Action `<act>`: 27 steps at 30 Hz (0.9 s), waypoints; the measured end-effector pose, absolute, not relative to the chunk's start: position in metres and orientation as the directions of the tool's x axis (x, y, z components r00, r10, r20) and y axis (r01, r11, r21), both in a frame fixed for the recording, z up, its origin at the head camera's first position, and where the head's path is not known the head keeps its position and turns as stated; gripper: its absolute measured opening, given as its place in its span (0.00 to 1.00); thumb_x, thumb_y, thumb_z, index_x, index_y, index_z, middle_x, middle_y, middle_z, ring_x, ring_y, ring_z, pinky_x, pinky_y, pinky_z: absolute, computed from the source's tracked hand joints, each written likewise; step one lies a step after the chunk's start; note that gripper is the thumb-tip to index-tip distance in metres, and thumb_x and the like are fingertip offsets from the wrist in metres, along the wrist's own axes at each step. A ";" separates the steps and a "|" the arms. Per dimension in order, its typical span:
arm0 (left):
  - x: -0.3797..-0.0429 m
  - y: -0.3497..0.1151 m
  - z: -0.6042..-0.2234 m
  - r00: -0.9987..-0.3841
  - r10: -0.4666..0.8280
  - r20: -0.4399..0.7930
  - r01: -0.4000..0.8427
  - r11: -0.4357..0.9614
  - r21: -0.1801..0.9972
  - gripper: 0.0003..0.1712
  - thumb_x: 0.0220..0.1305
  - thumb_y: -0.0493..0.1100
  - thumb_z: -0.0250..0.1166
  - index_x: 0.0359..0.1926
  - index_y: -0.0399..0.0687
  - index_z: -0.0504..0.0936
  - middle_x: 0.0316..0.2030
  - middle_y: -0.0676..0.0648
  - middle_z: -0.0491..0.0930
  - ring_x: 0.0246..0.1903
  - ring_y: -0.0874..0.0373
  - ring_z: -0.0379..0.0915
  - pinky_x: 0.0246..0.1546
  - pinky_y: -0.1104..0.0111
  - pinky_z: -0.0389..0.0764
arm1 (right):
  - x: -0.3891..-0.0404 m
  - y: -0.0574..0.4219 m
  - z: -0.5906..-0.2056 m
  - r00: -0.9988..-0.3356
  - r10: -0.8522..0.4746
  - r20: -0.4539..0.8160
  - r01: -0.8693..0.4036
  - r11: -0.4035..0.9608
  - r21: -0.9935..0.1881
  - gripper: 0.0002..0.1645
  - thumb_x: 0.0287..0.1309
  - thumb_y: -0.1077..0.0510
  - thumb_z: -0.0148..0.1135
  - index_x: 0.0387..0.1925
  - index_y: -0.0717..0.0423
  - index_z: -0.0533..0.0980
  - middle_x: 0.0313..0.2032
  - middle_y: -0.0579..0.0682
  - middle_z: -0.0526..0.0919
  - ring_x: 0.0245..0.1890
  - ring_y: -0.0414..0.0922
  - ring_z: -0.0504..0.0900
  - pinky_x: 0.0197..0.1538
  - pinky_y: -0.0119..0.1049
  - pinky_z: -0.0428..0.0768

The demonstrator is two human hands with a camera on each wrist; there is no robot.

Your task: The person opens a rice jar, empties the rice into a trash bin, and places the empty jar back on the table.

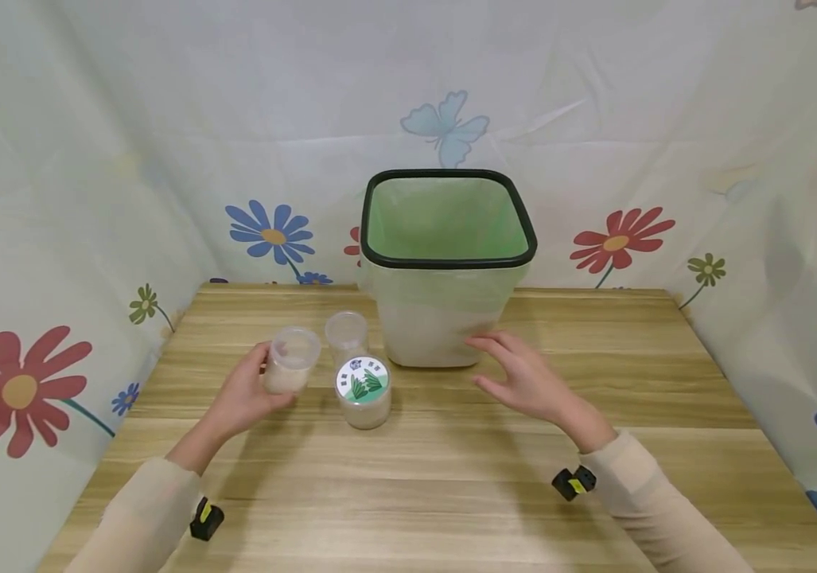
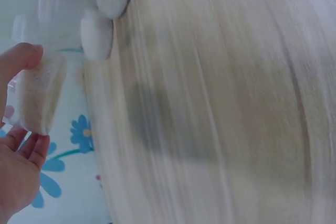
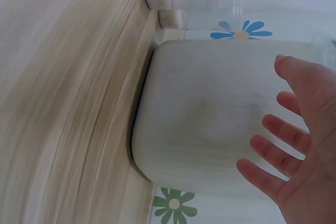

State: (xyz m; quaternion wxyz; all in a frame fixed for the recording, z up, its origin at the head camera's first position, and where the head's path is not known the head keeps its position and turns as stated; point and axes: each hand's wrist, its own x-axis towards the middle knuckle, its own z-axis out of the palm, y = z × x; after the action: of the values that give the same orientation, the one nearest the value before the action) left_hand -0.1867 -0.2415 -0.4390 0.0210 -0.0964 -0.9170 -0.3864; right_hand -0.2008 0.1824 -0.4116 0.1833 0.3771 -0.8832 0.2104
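Floral cloth (image 1: pixel 594 79) is hung round a wood-grained table (image 1: pixel 422 493) in the head view. Towards the table's far edge a pale bin (image 1: pixel 444 318) with a black rim is set. At the left, a clear tub (image 1: pixel 292 370) with whitish contents is gripped by the left hand (image 1: pixel 245 395), thumb and fingers curved about its sides. Between this tub and the bin, a second clear tub (image 1: pixel 346 334) and, nearer, a labelled tub (image 1: pixel 363 394) with a green and white top are stood. The right hand (image 1: pixel 526 380) is held by the bin's front, fingers parted and nothing gripped; whether the bin is touched cannot be told.

In the left wrist view, the gripped tub is seen raised off the table, held between thumb and fingertips, while the two other tubs are rested on the wood.

In the right wrist view, the bin's wall is faced by loosely spread fingers, and the two standing tubs are partly shown at the upper edge
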 end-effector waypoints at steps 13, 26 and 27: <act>-0.175 -0.213 -0.409 -0.948 0.196 0.251 0.313 0.725 0.614 0.47 0.36 0.40 0.77 0.60 0.40 0.65 0.51 0.41 0.72 0.48 0.46 0.70 0.48 0.48 0.73 | -0.196 0.164 -0.407 -0.621 -0.607 0.495 -0.769 0.595 -0.234 0.34 0.45 0.54 0.70 0.55 0.58 0.71 0.49 0.54 0.76 0.48 0.49 0.76 0.50 0.45 0.76; -0.168 -0.179 -0.398 -0.854 0.333 0.400 0.507 0.704 0.497 0.45 0.31 0.40 0.79 0.56 0.42 0.70 0.47 0.44 0.75 0.46 0.51 0.71 0.47 0.55 0.75 | -0.189 0.147 -0.402 -0.592 -0.624 0.511 -0.794 0.560 -0.237 0.36 0.46 0.53 0.70 0.58 0.56 0.69 0.51 0.53 0.75 0.48 0.47 0.76 0.48 0.42 0.78; -0.168 -0.177 -0.398 -0.847 0.341 0.407 0.518 0.701 0.491 0.45 0.31 0.41 0.79 0.55 0.42 0.70 0.47 0.44 0.75 0.46 0.51 0.71 0.47 0.56 0.75 | -0.189 0.146 -0.401 -0.592 -0.625 0.509 -0.795 0.557 -0.240 0.36 0.46 0.53 0.70 0.58 0.56 0.69 0.51 0.52 0.74 0.49 0.47 0.76 0.48 0.42 0.78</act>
State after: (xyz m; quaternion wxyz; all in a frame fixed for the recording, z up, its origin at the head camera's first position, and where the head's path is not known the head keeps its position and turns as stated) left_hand -0.1676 -0.1770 -0.3979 0.1441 -0.2358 -0.9109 -0.3066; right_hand -0.1885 0.1460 -0.4010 0.1864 0.4115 -0.8625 0.2281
